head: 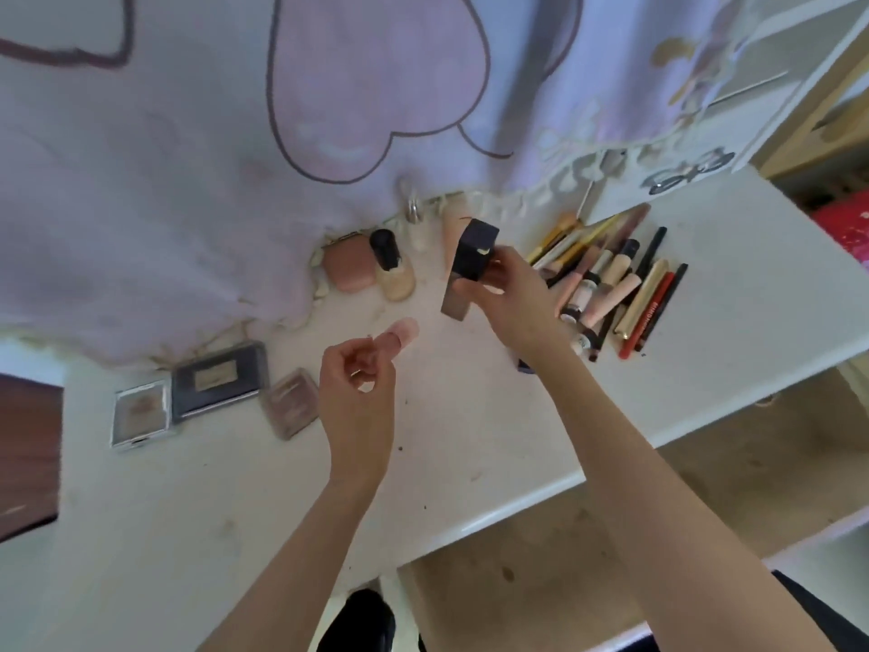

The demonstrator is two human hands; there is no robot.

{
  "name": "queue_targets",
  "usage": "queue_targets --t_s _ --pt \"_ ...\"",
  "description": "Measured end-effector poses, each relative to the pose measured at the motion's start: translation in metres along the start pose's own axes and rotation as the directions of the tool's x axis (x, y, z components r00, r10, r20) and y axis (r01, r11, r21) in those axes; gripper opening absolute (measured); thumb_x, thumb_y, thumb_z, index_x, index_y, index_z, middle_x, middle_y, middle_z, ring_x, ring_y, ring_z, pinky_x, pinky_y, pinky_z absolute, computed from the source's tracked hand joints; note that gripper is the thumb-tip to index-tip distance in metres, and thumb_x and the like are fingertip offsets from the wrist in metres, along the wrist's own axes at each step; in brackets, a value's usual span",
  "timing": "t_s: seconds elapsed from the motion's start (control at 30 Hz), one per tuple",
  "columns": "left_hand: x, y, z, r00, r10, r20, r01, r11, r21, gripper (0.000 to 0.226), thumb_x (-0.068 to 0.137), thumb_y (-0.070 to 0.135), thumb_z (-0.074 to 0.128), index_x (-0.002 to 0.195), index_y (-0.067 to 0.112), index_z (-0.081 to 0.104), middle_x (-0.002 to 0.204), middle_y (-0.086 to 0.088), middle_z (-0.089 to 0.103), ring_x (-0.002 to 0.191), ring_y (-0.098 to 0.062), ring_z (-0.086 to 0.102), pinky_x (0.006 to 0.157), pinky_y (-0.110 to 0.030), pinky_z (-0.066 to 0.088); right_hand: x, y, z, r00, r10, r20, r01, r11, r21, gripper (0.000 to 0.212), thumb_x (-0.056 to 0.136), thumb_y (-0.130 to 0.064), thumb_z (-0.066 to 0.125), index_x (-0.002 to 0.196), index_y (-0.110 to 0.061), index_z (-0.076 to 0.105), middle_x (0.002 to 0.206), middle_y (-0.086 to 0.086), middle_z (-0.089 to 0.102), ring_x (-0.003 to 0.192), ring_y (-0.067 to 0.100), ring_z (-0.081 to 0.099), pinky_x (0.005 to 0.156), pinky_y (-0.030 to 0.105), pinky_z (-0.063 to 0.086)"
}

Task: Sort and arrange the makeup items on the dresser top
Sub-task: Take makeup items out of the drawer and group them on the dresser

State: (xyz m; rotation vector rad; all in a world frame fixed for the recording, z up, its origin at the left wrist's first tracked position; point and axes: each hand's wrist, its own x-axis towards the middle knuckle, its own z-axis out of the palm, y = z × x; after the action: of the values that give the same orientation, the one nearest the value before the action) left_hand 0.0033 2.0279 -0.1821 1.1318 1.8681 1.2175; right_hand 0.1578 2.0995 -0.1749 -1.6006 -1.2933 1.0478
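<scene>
My right hand (510, 294) grips a dark square bottle (475, 256) with a black cap, held tilted above the white dresser top (470, 440). Lower left of it, my left hand (359, 388) hovers with fingers loosely curled and holds nothing; a small pink tube (399, 334) lies on the dresser just beyond its fingertips. Three flat palettes (216, 381) lie in a row at the left. A pink compact (349, 270) and a beige foundation bottle (392, 265) with a black cap sit near the back.
A heap of brushes, pencils and tubes (616, 284) lies at the right. A lilac cloth with a heart print (188, 181) hangs along the back and drapes onto the dresser. The dresser's front edge (541, 501) runs diagonally, with floor below it.
</scene>
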Motion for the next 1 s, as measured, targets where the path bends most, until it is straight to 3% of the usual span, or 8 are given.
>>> queue_targets --t_s 0.1,0.27,0.57,0.67,0.73,0.8,0.9,1.0 --pt "0.014 -0.007 -0.018 0.997 -0.056 -0.059 0.056 0.998 -0.003 0.016 0.086 0.022 0.065 0.095 0.014 0.054 0.085 0.006 0.060 0.073 0.001 0.053 0.066 -0.005 0.041 0.018 -0.003 0.023 1.000 -0.010 0.000 0.010 0.999 -0.045 0.040 0.086 -0.011 0.060 0.124 -0.010 0.050 0.108 0.002 0.062 0.102 0.019 0.058 0.084 0.022 0.043" --pt "0.033 -0.024 -0.037 0.982 -0.138 -0.126 0.144 0.989 0.043 0.013 0.082 0.023 0.069 0.084 0.022 0.056 0.079 0.008 0.060 0.071 -0.001 0.054 0.065 -0.012 0.044 0.035 -0.006 0.042 1.000 0.002 -0.004 -0.002 0.998 -0.064 0.040 0.089 -0.010 0.057 0.127 -0.009 0.046 0.105 -0.004 0.054 0.095 0.012 0.051 0.070 0.009 0.034" --pt "0.036 -0.026 -0.041 0.991 -0.087 -0.106 0.094 0.993 0.067 0.018 0.082 0.025 0.069 0.075 0.030 0.053 0.077 0.012 0.063 0.073 0.004 0.057 0.064 -0.009 0.044 0.041 -0.003 0.057 0.997 -0.019 0.072 0.023 0.998 -0.057 0.043 0.089 0.000 0.050 0.130 -0.012 0.044 0.112 -0.006 0.056 0.104 0.008 0.052 0.077 0.002 0.037" --pt "0.034 -0.029 -0.039 0.990 -0.105 -0.091 0.112 0.991 0.078 0.011 0.082 0.020 0.067 0.082 0.024 0.057 0.080 0.012 0.062 0.082 -0.004 0.057 0.074 -0.021 0.046 0.044 -0.003 0.057 0.994 -0.028 0.110 0.035 0.997 -0.070 0.044 0.091 -0.001 0.047 0.132 -0.015 0.044 0.112 -0.007 0.055 0.103 0.008 0.052 0.075 -0.005 0.035" --pt "0.031 -0.027 -0.036 0.993 -0.106 -0.050 0.108 0.993 0.047 0.011 0.082 0.017 0.068 0.089 0.013 0.060 0.082 0.006 0.064 0.082 -0.011 0.058 0.071 -0.018 0.045 0.044 -0.005 0.055 0.992 -0.023 0.123 0.031 0.998 -0.062 0.045 0.092 -0.002 0.047 0.135 -0.016 0.043 0.114 -0.008 0.055 0.106 0.008 0.052 0.077 -0.005 0.035" --pt "0.026 -0.022 -0.032 0.997 -0.078 -0.010 0.078 0.995 0.056 0.013 0.082 0.019 0.069 0.088 0.011 0.060 0.081 0.006 0.061 0.076 0.000 0.054 0.067 -0.008 0.041 0.042 -0.006 0.053 0.992 -0.010 0.129 0.015 0.999 -0.041 0.049 0.093 -0.005 0.048 0.140 -0.016 0.038 0.123 -0.006 0.055 0.115 0.009 0.051 0.085 -0.002 0.035" --pt "0.017 -0.019 -0.024 0.992 -0.108 0.069 0.104 0.993 0.060 0.012 0.084 0.025 0.066 0.085 0.018 0.057 0.082 0.009 0.059 0.073 0.009 0.049 0.064 -0.003 0.037 0.028 -0.008 0.042 0.997 0.024 0.077 -0.024 1.000 0.002 0.055 0.094 -0.009 0.050 0.144 -0.016 0.030 0.137 0.000 0.048 0.123 0.011 0.048 0.094 0.011 0.035" --pt "0.008 -0.018 -0.009 0.983 -0.120 0.136 0.111 0.991 0.071 0.011 0.085 0.025 0.066 0.085 0.018 0.057 0.083 0.009 0.062 0.076 0.003 0.052 0.065 -0.004 0.038 0.003 -0.001 0.017 0.996 -0.020 -0.090 0.013 0.997 -0.076 0.042 0.095 -0.012 0.050 0.136 -0.013 0.042 0.126 -0.001 0.055 0.109 0.007 0.054 0.087 0.009 0.040"
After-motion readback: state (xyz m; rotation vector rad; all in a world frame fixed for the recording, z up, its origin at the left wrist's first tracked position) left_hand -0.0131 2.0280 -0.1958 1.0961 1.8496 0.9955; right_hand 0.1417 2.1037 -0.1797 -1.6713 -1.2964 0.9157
